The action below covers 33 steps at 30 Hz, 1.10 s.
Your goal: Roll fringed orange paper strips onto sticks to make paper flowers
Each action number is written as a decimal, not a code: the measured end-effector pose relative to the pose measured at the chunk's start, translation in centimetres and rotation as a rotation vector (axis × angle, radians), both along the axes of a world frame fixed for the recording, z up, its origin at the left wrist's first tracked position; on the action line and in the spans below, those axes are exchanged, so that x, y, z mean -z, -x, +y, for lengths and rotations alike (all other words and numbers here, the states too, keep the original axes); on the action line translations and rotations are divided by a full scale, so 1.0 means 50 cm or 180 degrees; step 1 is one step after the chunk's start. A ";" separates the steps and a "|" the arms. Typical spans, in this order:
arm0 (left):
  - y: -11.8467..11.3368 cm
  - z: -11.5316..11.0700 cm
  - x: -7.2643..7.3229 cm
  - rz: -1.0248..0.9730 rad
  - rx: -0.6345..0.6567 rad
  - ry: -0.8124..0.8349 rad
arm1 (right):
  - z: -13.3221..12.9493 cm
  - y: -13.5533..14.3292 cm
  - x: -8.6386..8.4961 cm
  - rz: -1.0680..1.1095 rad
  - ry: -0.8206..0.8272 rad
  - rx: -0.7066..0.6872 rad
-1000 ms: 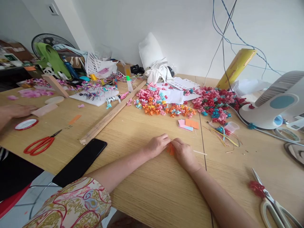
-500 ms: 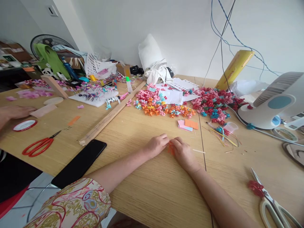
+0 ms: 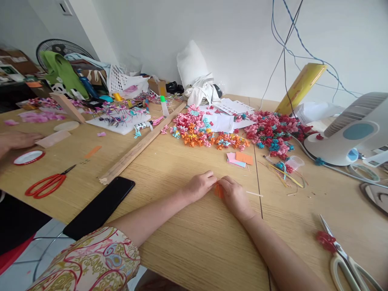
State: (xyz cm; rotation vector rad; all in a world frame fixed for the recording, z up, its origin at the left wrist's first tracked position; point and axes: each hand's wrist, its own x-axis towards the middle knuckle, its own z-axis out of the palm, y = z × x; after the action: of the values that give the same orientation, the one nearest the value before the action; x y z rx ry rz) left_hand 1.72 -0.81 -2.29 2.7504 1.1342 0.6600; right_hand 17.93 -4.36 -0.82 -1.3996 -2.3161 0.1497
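Note:
My left hand and my right hand meet over the middle of the wooden table. Both have their fingers closed on a small orange paper piece, which shows between them below the fingertips. A thin pale strip sticks out to the right of my right hand. Behind my hands lie orange, pink and blue paper pieces. Farther back is a heap of small pink, orange and blue paper flowers.
A wooden bar runs diagonally at the left, beside a black phone and red-handled scissors. Another person's hand rests at the far left. White-handled scissors and a white fan are at the right.
My hands stay together on the orange paper, with hardly any movement. Things at the left appear slightly shifted leftward in the view.

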 end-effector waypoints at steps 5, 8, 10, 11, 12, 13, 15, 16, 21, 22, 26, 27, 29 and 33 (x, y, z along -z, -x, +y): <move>0.001 0.002 0.004 0.0022 -0.0022 0.0042 | 0.000 -0.003 -0.001 -0.0062 0.0083 -0.0088; 0.000 0.003 0.006 -0.0030 -0.0013 0.0058 | 0.000 -0.003 -0.002 -0.0137 0.0094 -0.0090; -0.001 0.003 0.005 -0.0068 -0.0008 0.0070 | 0.000 -0.002 -0.004 -0.0162 0.0079 -0.0090; -0.001 0.003 0.005 -0.0079 -0.0010 0.0079 | 0.000 -0.002 -0.005 -0.0174 0.0071 -0.0098; -0.001 0.003 0.004 -0.0088 -0.0013 0.0084 | 0.000 -0.002 -0.006 -0.0189 0.0062 -0.0103; -0.001 0.002 0.003 -0.0093 -0.0013 0.0086 | -0.001 -0.001 -0.006 -0.0207 0.0053 -0.0104; -0.001 0.002 0.002 -0.0086 -0.0009 0.0075 | -0.001 -0.001 -0.007 -0.0250 0.0044 -0.0101; -0.001 0.002 0.002 -0.0073 -0.0006 0.0061 | -0.002 0.000 -0.006 -0.0260 0.0044 -0.0096; 0.002 0.005 0.002 -0.0030 0.0028 -0.0045 | 0.001 0.000 -0.002 0.0092 0.0068 -0.0015; 0.003 0.005 0.002 -0.0035 0.0038 -0.0049 | 0.002 -0.001 -0.002 0.0214 0.0072 0.0022; 0.006 0.006 -0.002 -0.0057 0.0059 -0.0012 | 0.006 -0.009 -0.010 0.0484 0.0105 0.0084; 0.006 0.005 -0.003 -0.0056 0.0060 -0.0004 | 0.006 -0.011 -0.012 0.0499 0.0118 0.0070; 0.005 0.005 -0.006 -0.0048 0.0060 0.0006 | 0.006 -0.015 -0.016 0.0505 0.0131 0.0050; 0.006 0.003 -0.011 -0.0041 0.0069 0.0032 | 0.010 -0.027 -0.022 0.0561 0.0071 0.0116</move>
State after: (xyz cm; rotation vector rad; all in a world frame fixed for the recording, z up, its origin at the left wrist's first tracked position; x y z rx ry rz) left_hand 1.44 -0.65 -1.73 2.7422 1.1005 0.6665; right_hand 19.25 -3.85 0.29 -1.3800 -2.1502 0.2771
